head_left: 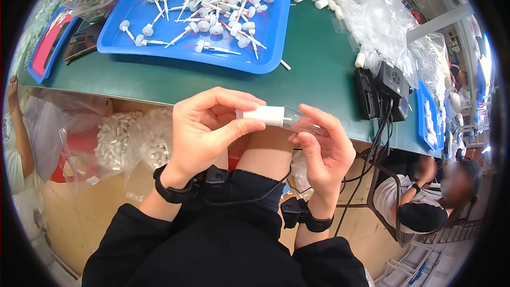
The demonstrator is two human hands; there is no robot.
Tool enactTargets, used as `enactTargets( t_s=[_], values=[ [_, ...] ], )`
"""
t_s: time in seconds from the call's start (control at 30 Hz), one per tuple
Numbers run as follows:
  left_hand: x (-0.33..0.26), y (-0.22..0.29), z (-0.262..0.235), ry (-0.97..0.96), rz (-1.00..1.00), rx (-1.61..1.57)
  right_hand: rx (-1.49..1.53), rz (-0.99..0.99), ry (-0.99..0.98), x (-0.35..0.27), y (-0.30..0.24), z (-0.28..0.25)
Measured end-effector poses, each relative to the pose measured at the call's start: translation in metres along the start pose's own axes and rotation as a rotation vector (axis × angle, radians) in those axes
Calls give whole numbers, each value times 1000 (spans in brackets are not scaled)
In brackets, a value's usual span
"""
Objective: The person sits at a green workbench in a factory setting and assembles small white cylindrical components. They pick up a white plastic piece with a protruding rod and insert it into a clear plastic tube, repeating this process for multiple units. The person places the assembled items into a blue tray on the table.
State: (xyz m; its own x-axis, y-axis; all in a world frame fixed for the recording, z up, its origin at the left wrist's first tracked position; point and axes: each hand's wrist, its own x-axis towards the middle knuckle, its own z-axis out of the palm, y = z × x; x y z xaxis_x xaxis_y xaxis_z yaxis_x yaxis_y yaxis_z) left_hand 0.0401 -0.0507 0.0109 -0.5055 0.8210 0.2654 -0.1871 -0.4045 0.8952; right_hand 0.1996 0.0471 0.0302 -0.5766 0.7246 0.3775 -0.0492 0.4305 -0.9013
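Note:
My left hand [204, 127] pinches a white plastic cylinder [271, 116] between thumb and fingers, just in front of the table edge. A clear plastic tube [294, 117] meets the cylinder's right end, and a thin white stem shows inside it. Around the tube's far end curl the fingers and thumb of my right hand [329, 154]. How deep the two parts sit in each other I cannot tell. Beyond my hands, a blue tray [133, 8] carries a heap of white stemmed parts [218, 13] with round translucent heads and thin red wires.
On the green table [319, 64], clear plastic bags [380, 16] and white caps [321, 3] lie at the right, near a black device [392, 81] with hanging cables. Bags of small white pieces [114, 138] stand under the left edge. Another person [411, 202] sits at the right.

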Motion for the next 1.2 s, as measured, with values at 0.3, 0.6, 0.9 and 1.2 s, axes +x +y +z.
enactTargets(
  t_s=[0.3, 0.6, 0.9, 1.2],
  values=[
    [2, 12, -11, -137, -192, 9, -38, -143, -104, -12, 2, -7],
    [14, 35, -15, -264, -466, 41, -94, -270, -72, -20, 0, -2],
    [13, 23, -12, -144, -437, -23, -136, -257, -39, -15, 8, -3],
    [2, 16, 2, -75, -144, 39, -96, -251, -186, 3, -4, 0]
  ],
)
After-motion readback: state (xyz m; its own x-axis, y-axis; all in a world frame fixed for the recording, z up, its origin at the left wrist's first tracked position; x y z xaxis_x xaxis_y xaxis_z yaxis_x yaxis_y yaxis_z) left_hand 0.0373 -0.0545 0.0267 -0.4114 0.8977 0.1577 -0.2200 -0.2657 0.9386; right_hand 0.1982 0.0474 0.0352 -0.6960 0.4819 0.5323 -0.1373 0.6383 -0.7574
